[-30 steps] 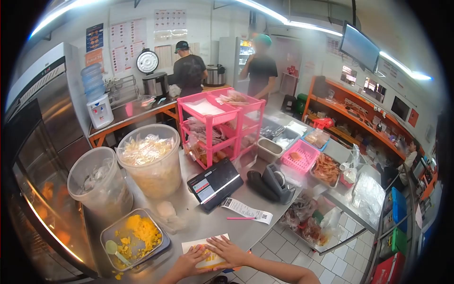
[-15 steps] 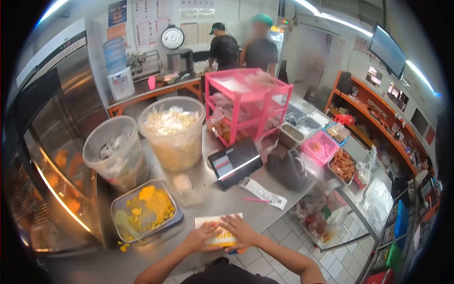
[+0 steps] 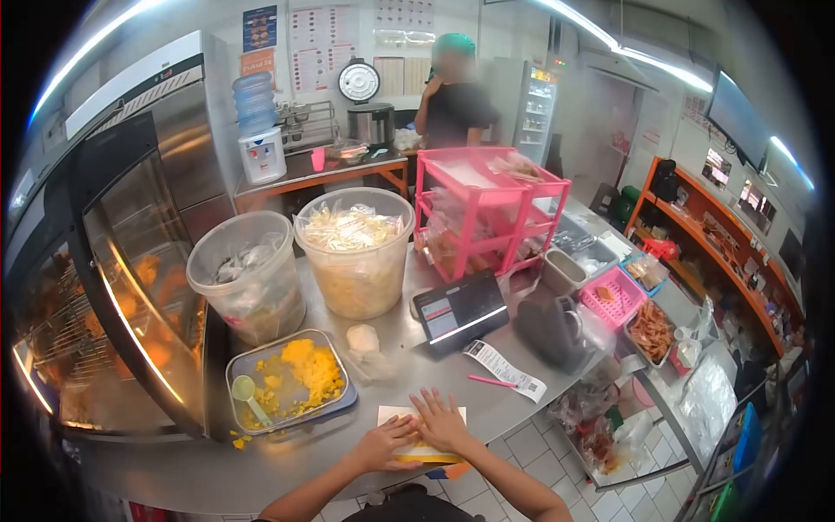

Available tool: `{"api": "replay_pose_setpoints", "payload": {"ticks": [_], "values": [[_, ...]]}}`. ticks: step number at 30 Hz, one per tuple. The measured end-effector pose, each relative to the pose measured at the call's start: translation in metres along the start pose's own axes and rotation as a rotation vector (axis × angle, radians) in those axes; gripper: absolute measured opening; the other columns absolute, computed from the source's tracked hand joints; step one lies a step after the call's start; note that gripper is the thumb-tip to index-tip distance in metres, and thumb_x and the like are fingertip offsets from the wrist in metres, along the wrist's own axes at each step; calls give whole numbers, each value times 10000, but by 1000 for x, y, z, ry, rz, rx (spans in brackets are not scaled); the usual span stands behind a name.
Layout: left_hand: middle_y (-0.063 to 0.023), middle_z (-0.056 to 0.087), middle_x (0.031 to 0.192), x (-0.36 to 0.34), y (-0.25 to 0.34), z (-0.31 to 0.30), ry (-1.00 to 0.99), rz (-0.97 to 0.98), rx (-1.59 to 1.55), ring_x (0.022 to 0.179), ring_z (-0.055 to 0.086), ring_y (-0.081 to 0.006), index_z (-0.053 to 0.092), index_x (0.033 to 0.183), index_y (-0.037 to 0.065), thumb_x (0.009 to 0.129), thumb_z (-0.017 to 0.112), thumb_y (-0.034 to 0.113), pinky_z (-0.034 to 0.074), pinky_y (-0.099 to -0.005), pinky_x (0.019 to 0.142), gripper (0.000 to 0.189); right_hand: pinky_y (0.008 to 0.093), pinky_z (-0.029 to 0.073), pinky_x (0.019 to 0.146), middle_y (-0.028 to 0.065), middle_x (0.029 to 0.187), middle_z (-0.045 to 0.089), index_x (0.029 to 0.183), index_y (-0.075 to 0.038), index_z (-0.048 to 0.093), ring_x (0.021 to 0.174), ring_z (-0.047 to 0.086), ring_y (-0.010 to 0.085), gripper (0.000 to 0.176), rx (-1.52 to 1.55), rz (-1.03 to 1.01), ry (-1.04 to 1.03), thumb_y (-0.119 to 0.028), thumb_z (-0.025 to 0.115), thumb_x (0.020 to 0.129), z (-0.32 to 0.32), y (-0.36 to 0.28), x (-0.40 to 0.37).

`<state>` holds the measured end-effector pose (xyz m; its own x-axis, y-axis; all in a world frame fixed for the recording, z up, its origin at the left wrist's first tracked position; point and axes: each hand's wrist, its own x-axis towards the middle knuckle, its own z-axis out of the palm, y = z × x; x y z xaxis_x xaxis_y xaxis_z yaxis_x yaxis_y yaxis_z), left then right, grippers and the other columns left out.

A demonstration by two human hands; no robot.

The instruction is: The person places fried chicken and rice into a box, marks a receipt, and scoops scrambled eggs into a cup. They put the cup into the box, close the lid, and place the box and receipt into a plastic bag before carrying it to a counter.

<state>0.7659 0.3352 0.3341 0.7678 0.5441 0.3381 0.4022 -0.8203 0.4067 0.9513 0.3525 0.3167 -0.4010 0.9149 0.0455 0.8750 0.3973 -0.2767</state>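
A white and yellow flat cardboard food box (image 3: 393, 413) lies at the front edge of the steel counter. My left hand (image 3: 385, 444) rests flat on its left part, fingers stretched out and close together. My right hand (image 3: 441, 426) presses flat on the right part, fingers spread and pointing away from me. Together they cover most of the print on the box. Left of them stands a metal tray (image 3: 235, 383) of yellow crumbly food, with a pale green scoop (image 3: 248, 396) in it. Behind the box sits a small pale bundle in clear plastic (image 3: 365, 348).
Two large tubs, one with packets (image 3: 352, 261) and one with bags (image 3: 243, 278), stand behind the tray. A tablet (image 3: 461, 315), a receipt (image 3: 504, 370) and a pink pen (image 3: 493, 381) are to the right. Beyond rises a pink rack (image 3: 470, 226). A co-worker (image 3: 457, 104) stands at the back.
The view has shifted, so the counter items sit further right. My right hand's fingers are more spread on the box. One co-worker no longer shows; the other has raised a hand.
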Motion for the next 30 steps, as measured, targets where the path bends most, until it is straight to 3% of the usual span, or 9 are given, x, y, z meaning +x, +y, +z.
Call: {"api": "replay_pose_setpoints", "payload": {"ticks": [2, 10, 25, 30], "values": [[-120, 473, 1211, 0, -3, 1, 43, 11, -40, 1164, 405, -288, 606, 984, 54, 698, 630, 444, 301, -389, 993, 485, 540, 97, 1009, 121, 1380, 235, 1344, -175, 233, 1285, 170, 329, 559, -34, -16, 29, -453, 289, 863, 6, -3, -3], [-123, 478, 1202, 0, -6, 4, 30, -19, -58, 1178, 391, -282, 605, 962, 41, 670, 668, 401, 294, -399, 997, 467, 569, 112, 990, 109, 1327, 339, 1319, -169, 302, 1260, 238, 325, 574, -10, -71, 90, -498, 303, 848, 8, 0, -1], [-131, 450, 1230, -3, -15, 13, 57, 34, -154, 1211, 350, -259, 568, 1033, 32, 693, 644, 390, 266, -372, 1015, 500, 546, 129, 998, 108, 1317, 338, 1306, -134, 319, 1253, 247, 316, 601, 13, -61, 16, -510, 322, 837, 1, -1, -3], [-142, 422, 1258, -1, -10, 8, 47, 29, -137, 1226, 322, -282, 501, 1142, 48, 720, 629, 399, 257, -407, 1009, 564, 500, 153, 1012, 133, 1320, 322, 1265, -92, 379, 1255, 238, 327, 633, 122, -179, 62, -507, 453, 792, -5, 7, -6]]}}
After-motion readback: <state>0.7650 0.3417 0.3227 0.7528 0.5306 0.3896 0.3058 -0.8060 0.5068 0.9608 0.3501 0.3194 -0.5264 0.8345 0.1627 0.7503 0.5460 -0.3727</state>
